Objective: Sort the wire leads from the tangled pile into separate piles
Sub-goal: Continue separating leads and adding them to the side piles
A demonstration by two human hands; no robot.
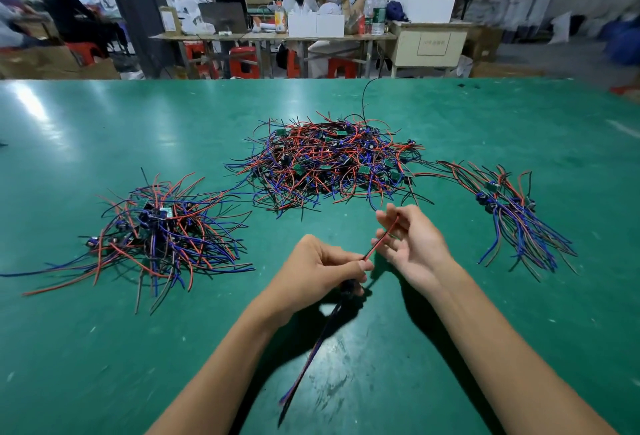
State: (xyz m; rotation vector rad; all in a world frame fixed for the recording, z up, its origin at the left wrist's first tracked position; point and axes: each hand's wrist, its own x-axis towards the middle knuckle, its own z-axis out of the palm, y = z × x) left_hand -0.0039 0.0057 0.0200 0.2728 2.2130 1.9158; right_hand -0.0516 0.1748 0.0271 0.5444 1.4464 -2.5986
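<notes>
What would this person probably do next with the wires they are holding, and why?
Probably draw the right hand along the red lead to straighten it. The left hand grips the unit, its other leads hanging below, while that red lead lies loosely across the open right fingers, not yet laid on a pile.

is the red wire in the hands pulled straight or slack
Straight: the red wire runs in a taut line from the left hand's grip up across the right hand's open fingers.

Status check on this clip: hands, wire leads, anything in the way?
Left hand grips one wire lead; right hand open, fingers touching its red end. Tangled pile centre, sorted piles left and right. Nothing in the way.
</notes>
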